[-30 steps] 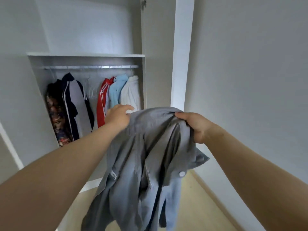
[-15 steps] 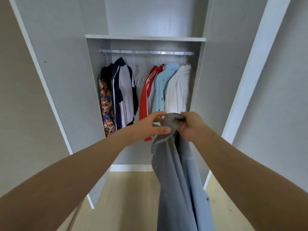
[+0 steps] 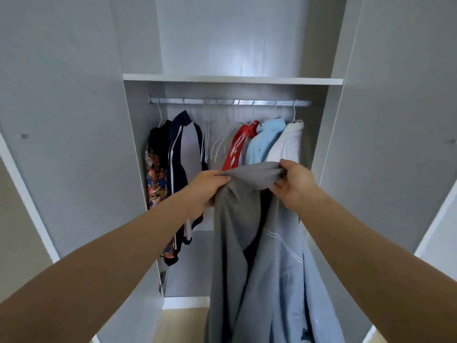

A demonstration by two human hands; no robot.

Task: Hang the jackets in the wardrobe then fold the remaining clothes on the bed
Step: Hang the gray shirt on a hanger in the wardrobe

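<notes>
A grey-blue jacket [image 3: 249, 256] hangs down in front of the open wardrobe [image 3: 232, 79]. My left hand [image 3: 207, 186] grips its top edge on the left, and my right hand [image 3: 294, 184] pinches the same edge on the right, stretching the fabric between them. Behind my hands the metal rail [image 3: 230, 102] carries a patterned dark garment [image 3: 155, 174], a navy and grey jacket [image 3: 185, 149], a red striped jacket [image 3: 237, 147], a light blue top [image 3: 264, 142] and a white top [image 3: 289, 144]. Several bare white hangers [image 3: 212, 142] hang in the middle of the rail.
Both wardrobe doors stand open, the left door [image 3: 69, 144] and the right door [image 3: 385, 144] flanking my arms. A shelf runs above the rail. Pale wooden floor [image 3: 183, 325] shows below the wardrobe's white base.
I have come closer to the wardrobe, which now fills the view. My hands have drawn apart along the jacket's top edge, and my left hand now grips the fabric.
</notes>
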